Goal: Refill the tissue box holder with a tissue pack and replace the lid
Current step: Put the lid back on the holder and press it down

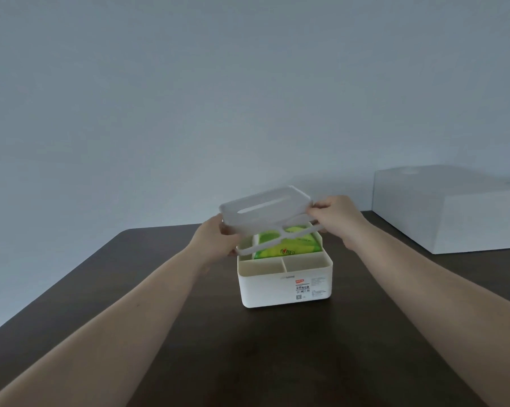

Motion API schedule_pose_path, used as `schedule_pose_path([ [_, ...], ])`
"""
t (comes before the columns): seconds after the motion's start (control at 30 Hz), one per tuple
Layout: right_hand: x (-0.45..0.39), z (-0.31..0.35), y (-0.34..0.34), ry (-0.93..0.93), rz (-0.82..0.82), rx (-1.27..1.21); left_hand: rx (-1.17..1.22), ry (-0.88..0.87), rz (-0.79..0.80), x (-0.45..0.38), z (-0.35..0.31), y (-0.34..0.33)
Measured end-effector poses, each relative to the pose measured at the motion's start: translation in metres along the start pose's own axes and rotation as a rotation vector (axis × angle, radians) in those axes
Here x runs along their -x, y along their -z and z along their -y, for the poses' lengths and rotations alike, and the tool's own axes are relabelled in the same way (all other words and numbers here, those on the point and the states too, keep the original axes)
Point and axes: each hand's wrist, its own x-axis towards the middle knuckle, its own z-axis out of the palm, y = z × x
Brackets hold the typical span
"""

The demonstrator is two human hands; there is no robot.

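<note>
Lid (265, 211) above holder (286, 284); white box (450, 210) right

A dark brown wooden table (247, 362) with a rounded far-left corner fills the lower part of the view, its top widening toward six o'clock. At about three o'clock a large white rectangular box (453, 212) sits on the table's far right side, close against the wall, with a faint round mark on its top face. Behind both, from nine through twelve to three o'clock, rises a plain pale grey-blue wall (218, 83).
</note>
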Motion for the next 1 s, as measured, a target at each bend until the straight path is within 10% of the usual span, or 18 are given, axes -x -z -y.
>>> schedule_pose_path([
  [0.7, 0.006, -0.041, -0.015, 0.012, -0.015, 0.590, -0.339, 0.042, -0.204, -0.018, 0.036, -0.031],
  [1.0, 0.005, -0.047, -0.025, 0.056, 0.110, 0.238, -0.224, 0.110, -0.257, -0.030, 0.045, -0.036],
])
